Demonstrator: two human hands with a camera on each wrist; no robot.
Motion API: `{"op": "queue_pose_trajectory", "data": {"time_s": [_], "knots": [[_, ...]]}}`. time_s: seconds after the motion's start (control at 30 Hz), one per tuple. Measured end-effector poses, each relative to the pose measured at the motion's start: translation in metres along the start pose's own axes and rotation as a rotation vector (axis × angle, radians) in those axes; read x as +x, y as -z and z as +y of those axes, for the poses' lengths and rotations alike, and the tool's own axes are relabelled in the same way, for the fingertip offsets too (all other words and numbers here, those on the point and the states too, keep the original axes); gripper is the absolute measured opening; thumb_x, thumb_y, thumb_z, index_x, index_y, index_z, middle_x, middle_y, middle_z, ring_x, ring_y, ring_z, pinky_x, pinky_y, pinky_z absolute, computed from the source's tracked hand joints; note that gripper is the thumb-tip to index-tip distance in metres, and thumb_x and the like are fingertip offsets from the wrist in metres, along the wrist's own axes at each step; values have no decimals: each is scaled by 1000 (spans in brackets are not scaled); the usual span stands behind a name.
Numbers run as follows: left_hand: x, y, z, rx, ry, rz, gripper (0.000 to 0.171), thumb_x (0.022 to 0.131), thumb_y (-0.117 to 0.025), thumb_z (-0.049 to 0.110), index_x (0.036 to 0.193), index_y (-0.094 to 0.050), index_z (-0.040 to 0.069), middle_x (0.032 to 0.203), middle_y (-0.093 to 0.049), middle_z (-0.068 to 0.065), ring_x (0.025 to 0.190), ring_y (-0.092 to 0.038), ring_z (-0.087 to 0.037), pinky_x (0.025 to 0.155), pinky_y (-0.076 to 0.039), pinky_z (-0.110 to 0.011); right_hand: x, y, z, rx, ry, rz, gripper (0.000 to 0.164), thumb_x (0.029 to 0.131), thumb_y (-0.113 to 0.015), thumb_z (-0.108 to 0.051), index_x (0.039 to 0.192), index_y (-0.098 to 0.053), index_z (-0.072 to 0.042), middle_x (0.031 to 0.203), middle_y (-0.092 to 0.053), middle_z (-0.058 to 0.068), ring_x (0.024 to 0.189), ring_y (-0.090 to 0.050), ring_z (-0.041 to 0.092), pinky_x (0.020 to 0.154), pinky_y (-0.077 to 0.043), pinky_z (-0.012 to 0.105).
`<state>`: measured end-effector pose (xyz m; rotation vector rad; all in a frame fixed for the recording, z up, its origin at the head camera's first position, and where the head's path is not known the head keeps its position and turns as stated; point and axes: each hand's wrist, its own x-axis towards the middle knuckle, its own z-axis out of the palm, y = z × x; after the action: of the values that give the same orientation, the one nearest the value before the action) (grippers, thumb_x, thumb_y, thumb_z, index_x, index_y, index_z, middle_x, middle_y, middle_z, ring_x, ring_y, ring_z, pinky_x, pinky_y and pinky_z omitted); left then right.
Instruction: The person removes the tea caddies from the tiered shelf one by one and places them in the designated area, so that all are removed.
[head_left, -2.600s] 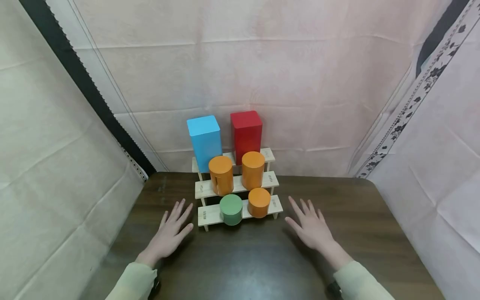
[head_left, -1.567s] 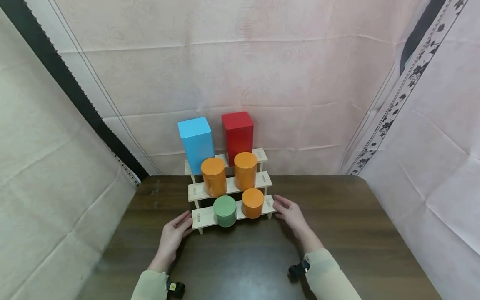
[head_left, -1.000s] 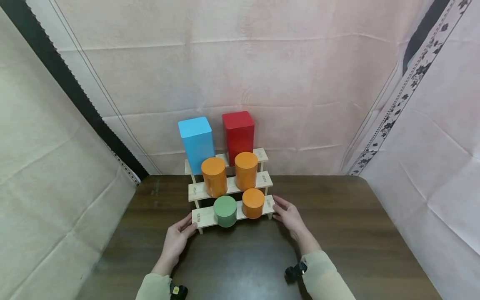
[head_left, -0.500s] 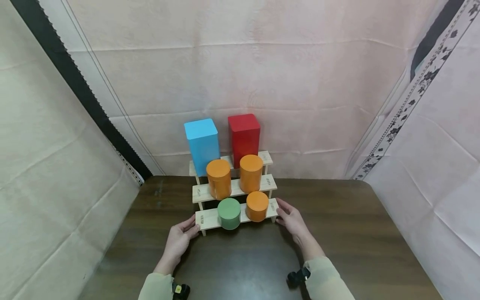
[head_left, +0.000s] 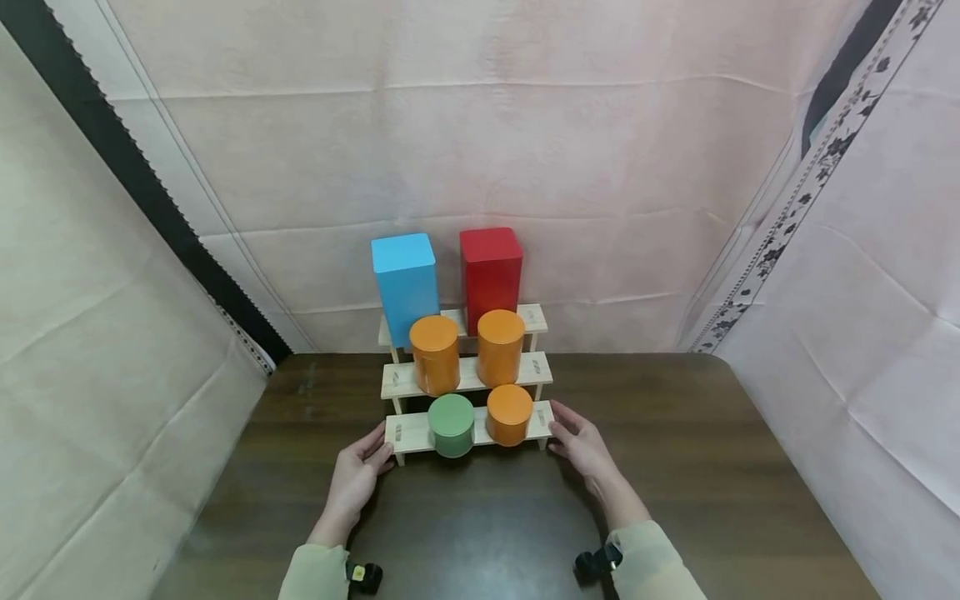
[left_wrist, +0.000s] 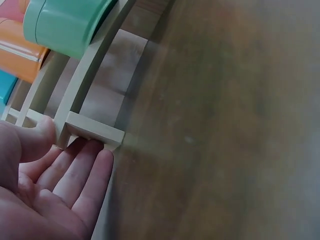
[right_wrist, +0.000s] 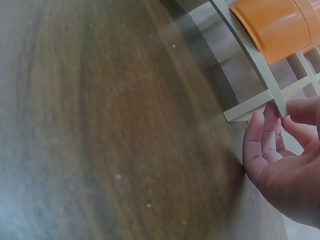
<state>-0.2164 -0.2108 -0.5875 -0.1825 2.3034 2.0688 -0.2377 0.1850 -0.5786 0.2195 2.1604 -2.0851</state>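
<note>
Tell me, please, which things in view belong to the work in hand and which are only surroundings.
Work:
wooden stand, gripped by left hand and right hand
on it, so probably included: blue block, red block, green cylinder, three orange cylinders

Surroundings:
brown table
cloth walls
black wrist devices

A dark-brown wood-grained tabletop (head_left: 675,467) with rounded rear corners is enclosed on 3 sides by pale fabric: a creased pinkish-white back sheet (head_left: 487,150), an off-white left sheet (head_left: 112,292) and a whitish right sheet (head_left: 862,375). A black jagged-edged band (head_left: 150,192) slants down at left, a white strip with dark floral print (head_left: 810,187) at right. Soft, pale light glares off the near tabletop.
</note>
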Motion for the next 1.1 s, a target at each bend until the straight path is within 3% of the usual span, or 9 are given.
{"op": "queue_pose_trajectory", "data": {"time_s": [0.4, 0.63, 0.93, 1.1], "knots": [[10, 13, 3, -36, 9, -2, 53, 112, -59, 10, 163, -47, 12, 157, -54, -21, 128, -63, -20, 87, -62, -33, 5, -12, -2, 24, 14, -24, 52, 113, -58, -16, 163, -46, -11, 166, -42, 20, 137, -57, 34, 98, -59, 40], [14, 10, 1, -38, -4, 4, 50, 113, -58, 13, 162, -48, 13, 157, -54, -19, 124, -64, -14, 88, -62, -32, 9, -13, -3, 38, 2, -35, 53, 114, -55, -14, 165, -43, -13, 168, -40, 17, 137, -57, 34, 96, -60, 41], [19, 4, 4, -29, -21, 3, 48, 113, -57, 12, 160, -51, 11, 154, -56, -21, 126, -64, -21, 89, -61, -32, 7, -9, -2, -12, 21, -14, 53, 115, -54, -17, 166, -41, -12, 167, -41, 18, 136, -57, 36, 96, -60, 43], [20, -1, 0, -39, -21, -12, 48, 113, -56, 11, 160, -50, 10, 153, -57, -23, 126, -65, -23, 88, -62, -33, 3, -4, 1, -74, 55, 33, 51, 113, -59, -17, 162, -49, -11, 157, -53, 21, 131, -61, 36, 96, -60, 45]]}}
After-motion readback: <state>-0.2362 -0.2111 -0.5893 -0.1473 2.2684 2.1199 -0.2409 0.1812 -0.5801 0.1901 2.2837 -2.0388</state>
